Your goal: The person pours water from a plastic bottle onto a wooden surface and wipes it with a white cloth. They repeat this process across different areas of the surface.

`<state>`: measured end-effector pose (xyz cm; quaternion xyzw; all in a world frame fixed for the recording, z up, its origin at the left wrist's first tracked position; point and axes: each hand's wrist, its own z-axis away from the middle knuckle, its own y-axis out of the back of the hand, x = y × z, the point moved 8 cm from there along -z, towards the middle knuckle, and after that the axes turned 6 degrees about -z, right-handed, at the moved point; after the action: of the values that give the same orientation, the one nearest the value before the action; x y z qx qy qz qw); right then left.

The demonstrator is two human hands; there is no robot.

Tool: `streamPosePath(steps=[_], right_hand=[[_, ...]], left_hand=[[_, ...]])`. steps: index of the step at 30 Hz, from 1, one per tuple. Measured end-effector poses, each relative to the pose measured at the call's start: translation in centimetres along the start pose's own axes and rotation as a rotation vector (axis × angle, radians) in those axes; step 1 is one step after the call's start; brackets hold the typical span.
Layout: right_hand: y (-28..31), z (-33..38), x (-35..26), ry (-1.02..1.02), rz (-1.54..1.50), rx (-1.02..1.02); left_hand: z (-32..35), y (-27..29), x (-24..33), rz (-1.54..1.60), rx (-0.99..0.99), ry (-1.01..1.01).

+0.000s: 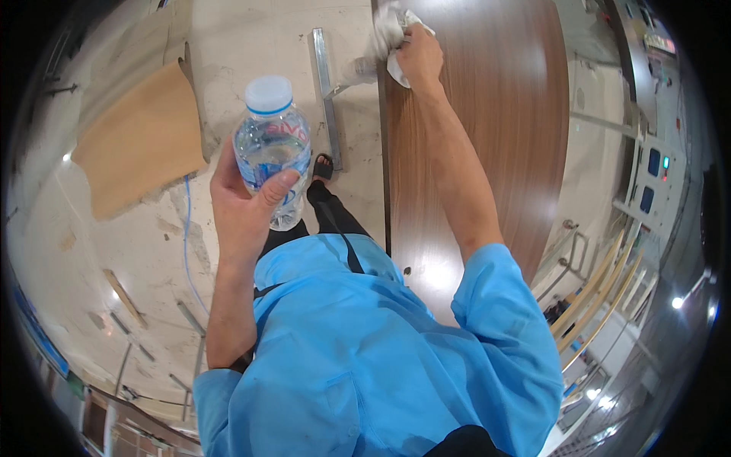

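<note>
My left hand grips a clear plastic water bottle with a white cap, held upright above the floor at my left side. My right hand is stretched far forward and closed on a crumpled white cloth, pressing it on the near-left edge of a brown wood-grain tabletop. Both arms wear short blue sleeves.
A metal bar lies on the pale stone floor beside the tabletop's left edge. A brown cardboard sheet lies at the left, with a thin blue cable trailing near it. Wooden strips and metal frames stand at the right.
</note>
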<state>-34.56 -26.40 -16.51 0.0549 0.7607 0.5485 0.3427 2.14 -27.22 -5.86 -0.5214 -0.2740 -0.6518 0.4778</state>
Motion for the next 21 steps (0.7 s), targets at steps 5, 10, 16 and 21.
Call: streamPosePath(steps=[5, 10, 16, 21], right_hand=[[-1.1, 6.6, 0.3, 0.085, -0.221, -0.272], [4.2, 3.9, 6.7, 0.039, 0.002, 0.246], [9.4, 5.4, 20.3, -0.301, 0.146, 0.364], [11.3, 15.4, 22.3, -0.298, 0.114, 0.415]], left_hand=[[0.4, -0.4, 1.3, -0.040, -0.028, -0.030], [-1.9, -1.5, -0.8, -0.226, -0.120, 0.021], [-4.4, -4.5, -4.0, -0.678, -0.283, 0.017], [-7.4, -8.6, -7.5, -0.893, -0.418, 0.039]])
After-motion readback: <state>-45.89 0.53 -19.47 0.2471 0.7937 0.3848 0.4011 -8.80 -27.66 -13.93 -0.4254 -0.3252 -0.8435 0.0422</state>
